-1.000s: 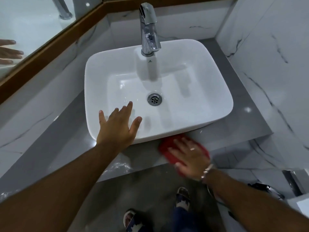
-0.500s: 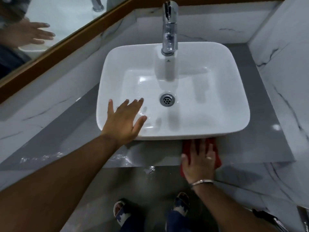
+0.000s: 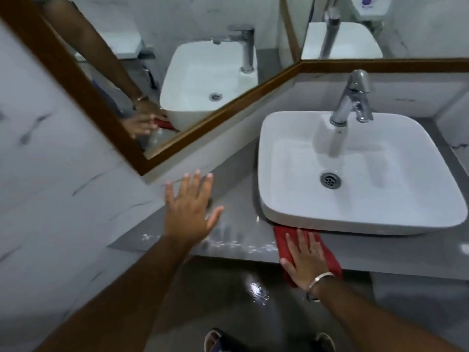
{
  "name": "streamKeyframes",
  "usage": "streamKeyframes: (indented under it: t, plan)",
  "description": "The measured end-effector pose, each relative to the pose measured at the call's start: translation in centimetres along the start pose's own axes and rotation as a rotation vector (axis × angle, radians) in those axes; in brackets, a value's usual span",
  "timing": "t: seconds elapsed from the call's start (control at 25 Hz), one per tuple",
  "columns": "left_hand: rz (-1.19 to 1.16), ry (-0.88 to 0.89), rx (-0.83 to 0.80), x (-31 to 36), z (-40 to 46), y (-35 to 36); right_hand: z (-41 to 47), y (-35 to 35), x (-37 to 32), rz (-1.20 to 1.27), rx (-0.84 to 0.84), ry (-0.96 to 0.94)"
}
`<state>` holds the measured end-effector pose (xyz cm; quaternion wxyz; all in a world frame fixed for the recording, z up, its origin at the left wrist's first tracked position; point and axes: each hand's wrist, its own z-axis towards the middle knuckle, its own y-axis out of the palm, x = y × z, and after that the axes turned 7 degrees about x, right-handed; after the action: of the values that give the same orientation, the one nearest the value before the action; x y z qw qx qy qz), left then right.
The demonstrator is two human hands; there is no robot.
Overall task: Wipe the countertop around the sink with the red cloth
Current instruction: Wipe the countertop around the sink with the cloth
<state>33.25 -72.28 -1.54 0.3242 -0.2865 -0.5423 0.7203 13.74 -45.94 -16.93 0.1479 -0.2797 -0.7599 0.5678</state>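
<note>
The red cloth (image 3: 330, 257) lies flat on the grey countertop (image 3: 238, 199) at its front edge, just under the white sink's (image 3: 279, 209) front left corner. My right hand (image 3: 304, 257) presses flat on the cloth with fingers spread toward the sink. My left hand (image 3: 189, 212) is off the basin, open with fingers apart, over the countertop to the sink's left. Water streaks (image 3: 236, 243) shine on the countertop between my two hands.
A chrome tap (image 3: 352, 97) stands at the back of the sink. A wood-framed mirror (image 3: 203, 123) runs along the left and back walls. Marble wall panels close in the left and right sides. My feet (image 3: 215, 341) show on the floor below.
My left hand has left the sink's front rim and moved left over the countertop. My right hand has slid the cloth left along the front edge. The view has swung left.
</note>
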Motion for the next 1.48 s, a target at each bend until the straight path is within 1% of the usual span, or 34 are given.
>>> streamKeyframes:
  t: [0.04,0.12,0.2,0.32,0.4,0.52,0.64,0.68,0.72,0.76,0.8,0.88,0.92,0.96,1.0,1.04,1.08,1.12,1.16,1.2,1.24,1.32,1.36,1.4,1.44,1.48]
  plan:
    - [0.051,-0.022,0.021,-3.3,-1.3,-0.5,0.1,-0.1,-1.3,-0.009,-0.013,0.033]
    - [0.126,-0.088,0.075,-8.6,-3.6,-1.3,0.9,0.1,-4.7,-0.029,0.002,0.032]
    - [0.185,-0.206,0.128,-12.2,-5.0,-1.8,1.9,-0.1,-7.7,-0.025,0.043,0.012]
    - [0.239,-0.379,0.165,-16.6,-6.0,-1.9,3.9,-0.7,-11.8,-0.016,0.114,0.065]
    - [0.267,-0.435,0.186,-18.4,-5.9,-1.5,5.5,-1.3,-14.3,-0.003,0.128,0.053]
    - [0.324,-0.418,0.219,-19.4,-5.3,-0.3,7.0,-1.6,-16.2,-0.071,0.121,-0.118]
    - [0.357,-0.442,0.242,-19.6,-4.8,0.2,6.0,-1.5,-12.8,-0.148,0.114,-0.43]
    - [0.369,-0.452,0.241,-19.8,-4.6,0.4,5.6,-1.7,-11.1,-0.152,0.099,-0.515]
    - [0.389,-0.46,0.234,-19.9,-4.5,0.5,5.6,-1.9,-9.8,-0.139,0.09,-0.551]
    - [0.411,-0.469,0.219,-20.1,-4.4,0.5,5.9,-2.2,-9.5,-0.124,0.079,-0.53]
    - [0.423,-0.477,0.207,-20.2,-4.3,0.6,6.7,-2.4,-10.2,-0.114,0.071,-0.459]
    - [0.424,-0.476,0.208,-20.3,-4.5,0.7,8.1,-2.3,-14.2,-0.097,0.113,-0.253]
    - [0.431,-0.47,0.203,-20.4,-4.5,0.8,8.8,-2.2,-16.7,-0.084,0.121,-0.195]
    - [0.439,-0.466,0.199,-20.4,-4.5,0.7,9.2,-2.2,-18.8,-0.089,0.122,-0.22]
    - [0.442,-0.462,0.199,-20.4,-4.5,0.5,9.3,-2.1,-19.9,-0.114,0.109,-0.324]
    - [0.438,-0.461,0.197,-20.4,-4.5,0.3,9.2,-1.8,-19.8,-0.156,0.101,-0.482]
    - [0.431,-0.462,0.193,-20.4,-4.5,0.1,9.0,-1.7,-18.4,-0.2,0.114,-0.646]
    - [0.429,-0.461,0.19,-20.3,-4.5,0.1,8.8,-1.8,-16.4,-0.242,0.137,-0.767]
    - [0.429,-0.46,0.186,-20.2,-4.5,0.0,8.8,-2.1,-14.2,-0.269,0.14,-0.816]
    - [0.425,-0.461,0.181,-20.1,-4.5,-0.1,9.0,-2.3,-12.6,-0.263,0.153,-0.794]
    - [0.421,-0.459,0.176,-20.0,-4.4,-0.2,9.3,-2.5,-11.9,-0.232,0.158,-0.696]
    - [0.43,-0.458,0.175,-20.1,-4.4,-0.3,10.3,-2.9,-14.3,-0.17,0.174,-0.402]
    - [0.441,-0.456,0.178,-20.1,-4.3,-0.3,10.9,-2.7,-16.7,-0.15,0.197,-0.298]
    - [0.447,-0.456,0.178,-20.2,-4.4,-0.2,11.2,-2.6,-19.2,-0.142,0.189,-0.27]
    - [0.448,-0.454,0.179,-20.2,-4.4,-0.2,11.1,-2.4,-21.2,-0.152,0.173,-0.331]
    - [0.444,-0.451,0.182,-20.2,-4.3,-0.2,10.9,-2.4,-22.1,-0.177,0.142,-0.465]
